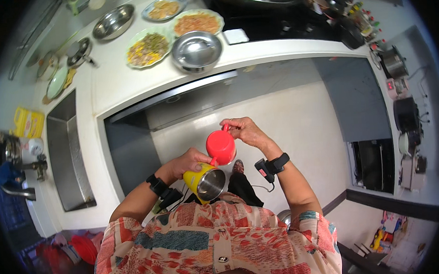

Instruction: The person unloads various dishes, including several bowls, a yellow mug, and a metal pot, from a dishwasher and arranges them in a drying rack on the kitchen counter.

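My left hand (185, 163) is closed around a yellow mug (196, 179) with a stainless steel inside, its mouth facing down and to the right of the picture. With my right hand (243, 131) I grip the handle of a red cup (220, 145), whose closed round end faces the camera. The red cup is just above and right of the yellow mug, and a second red handle on it comes close to my left fingers; whether they touch it I cannot tell. Both are held over the floor, in front of my patterned shirt.
On the white counter (118, 82) are plates of food (149, 47), a steel bowl (113, 22) and a round steel dish (196, 50). A black cooktop (273, 26) lies beyond. The sink (71, 156) is at left, beside a yellow jug (29, 122). Pots and appliances line the right counter.
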{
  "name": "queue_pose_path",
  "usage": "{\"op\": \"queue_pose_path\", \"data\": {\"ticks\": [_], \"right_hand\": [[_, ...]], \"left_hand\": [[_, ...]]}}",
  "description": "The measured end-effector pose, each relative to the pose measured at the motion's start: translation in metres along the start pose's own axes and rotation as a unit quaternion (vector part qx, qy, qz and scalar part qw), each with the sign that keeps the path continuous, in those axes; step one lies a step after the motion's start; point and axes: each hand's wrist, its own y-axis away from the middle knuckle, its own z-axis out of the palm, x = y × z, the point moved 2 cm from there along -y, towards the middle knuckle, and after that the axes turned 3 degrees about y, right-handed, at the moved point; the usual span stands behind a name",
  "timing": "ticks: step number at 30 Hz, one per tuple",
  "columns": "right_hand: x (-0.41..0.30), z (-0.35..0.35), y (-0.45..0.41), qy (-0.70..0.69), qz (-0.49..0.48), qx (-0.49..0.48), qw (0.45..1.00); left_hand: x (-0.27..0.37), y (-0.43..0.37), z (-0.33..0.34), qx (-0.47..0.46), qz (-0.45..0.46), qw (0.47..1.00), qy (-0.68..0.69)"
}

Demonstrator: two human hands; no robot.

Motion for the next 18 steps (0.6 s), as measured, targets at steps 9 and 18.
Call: {"op": "queue_pose_path", "data": {"ticks": [9, 18], "right_hand": [[0.009, -0.085, 0.103, 0.405, -0.190, 0.236, 0.863], [0.043, -0.204, 0.205, 0.227, -0.206, 0.382, 0.872]], "left_hand": [[-0.010, -0.080, 0.043, 0.121, -0.013, 0.963, 0.241], [-0.024, -0.237, 0.084, 0.212, -0.072, 0.928, 0.297]]}}
